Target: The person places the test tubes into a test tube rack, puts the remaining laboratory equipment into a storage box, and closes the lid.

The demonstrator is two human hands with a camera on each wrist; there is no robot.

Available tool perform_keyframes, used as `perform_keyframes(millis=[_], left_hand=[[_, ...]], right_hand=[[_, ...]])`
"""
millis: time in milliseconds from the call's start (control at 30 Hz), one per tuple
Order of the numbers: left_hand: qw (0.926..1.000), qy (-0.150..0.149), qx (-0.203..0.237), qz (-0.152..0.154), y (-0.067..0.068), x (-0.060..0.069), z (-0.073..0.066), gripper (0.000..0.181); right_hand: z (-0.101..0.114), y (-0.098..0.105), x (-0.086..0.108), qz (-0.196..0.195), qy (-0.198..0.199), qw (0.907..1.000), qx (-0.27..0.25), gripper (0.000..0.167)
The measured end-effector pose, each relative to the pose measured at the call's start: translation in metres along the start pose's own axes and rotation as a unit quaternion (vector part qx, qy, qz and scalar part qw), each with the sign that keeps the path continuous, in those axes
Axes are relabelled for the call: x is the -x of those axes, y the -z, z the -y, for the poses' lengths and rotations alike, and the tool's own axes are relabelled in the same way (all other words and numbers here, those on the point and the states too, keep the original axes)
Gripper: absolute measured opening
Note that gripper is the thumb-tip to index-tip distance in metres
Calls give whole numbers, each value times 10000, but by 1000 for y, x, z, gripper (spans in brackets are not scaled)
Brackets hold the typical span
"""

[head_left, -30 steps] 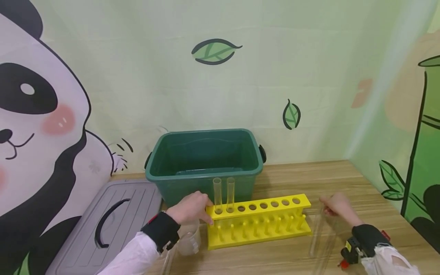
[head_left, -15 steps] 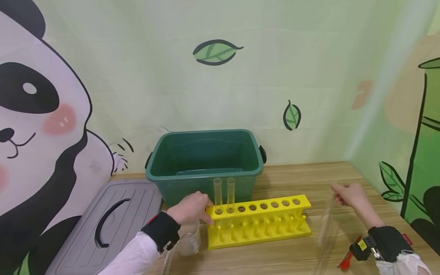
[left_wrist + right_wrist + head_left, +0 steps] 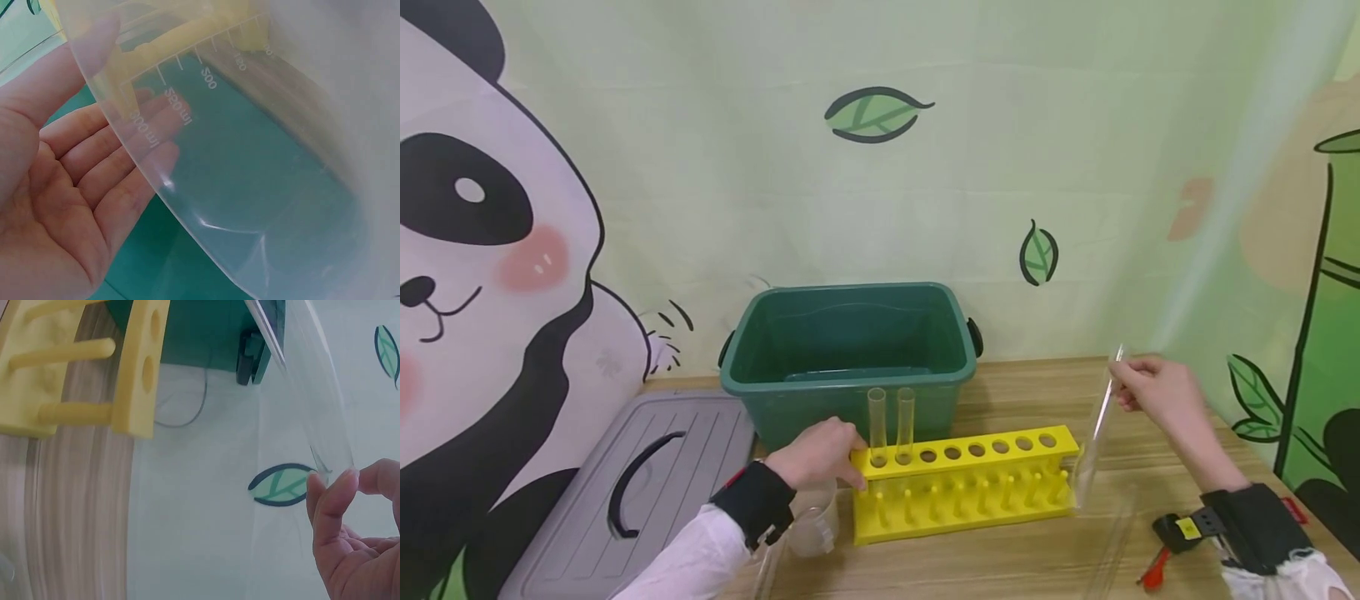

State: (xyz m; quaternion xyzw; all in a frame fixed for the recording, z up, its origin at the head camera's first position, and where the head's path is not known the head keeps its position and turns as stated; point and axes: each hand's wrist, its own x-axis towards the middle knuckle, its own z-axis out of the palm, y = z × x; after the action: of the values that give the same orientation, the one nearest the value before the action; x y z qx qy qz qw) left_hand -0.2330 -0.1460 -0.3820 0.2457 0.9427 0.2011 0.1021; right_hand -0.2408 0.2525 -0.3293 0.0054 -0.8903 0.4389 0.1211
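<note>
Pinching a clear, slender tube point(image 3: 1096, 433) near its upper end, the right hand point(image 3: 1159, 393) hovers at two o'clock from the yellow rack point(image 3: 965, 462), the tube slanting down toward it. At nine o'clock, the left hand point(image 3: 816, 452) grips the rack's end with thumb and fingers. Beside it, two cylindrical tubes point(image 3: 877, 423) stand upright in round holes. Its six o'clock holds a translucent, graduated cup point(image 3: 812, 527) on the wood-grained tabletop point(image 3: 1000, 571).

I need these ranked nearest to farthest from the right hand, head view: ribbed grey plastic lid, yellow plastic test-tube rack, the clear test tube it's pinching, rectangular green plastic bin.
1. Clear test tube: pinched in the right hand.
2. Yellow rack: just left of the tube.
3. Green bin: farther left, behind the rack.
4. Grey lid: far left.
</note>
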Motion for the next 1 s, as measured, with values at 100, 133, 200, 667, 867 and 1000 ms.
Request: perform_keyframes(millis=[100, 133, 200, 667, 867, 1000], left_hand=[[10000, -4, 20, 13, 0, 0, 0, 35], [10000, -3, 36, 19, 1, 0, 0, 35], [10000, 13, 61, 23, 1, 0, 0, 35], [10000, 79, -14, -3, 0, 0, 0, 37], [9997, 123, -207, -11, -1, -1, -1, 39], [9997, 136, -202, -9, -1, -1, -2, 39]], right_hand=[[9, -4, 3, -154, 183, 9994, -237, 46], [12, -6, 3, -218, 257, 9989, -315, 45], [17, -10, 4, -339, 422, 9975, -451, 42], [54, -37, 8, -605, 1420, 9800, -1258, 27], [82, -43, 23, -650, 1709, 9716, -1501, 20], [97, -48, 33, -713, 1858, 9674, -1564, 16]])
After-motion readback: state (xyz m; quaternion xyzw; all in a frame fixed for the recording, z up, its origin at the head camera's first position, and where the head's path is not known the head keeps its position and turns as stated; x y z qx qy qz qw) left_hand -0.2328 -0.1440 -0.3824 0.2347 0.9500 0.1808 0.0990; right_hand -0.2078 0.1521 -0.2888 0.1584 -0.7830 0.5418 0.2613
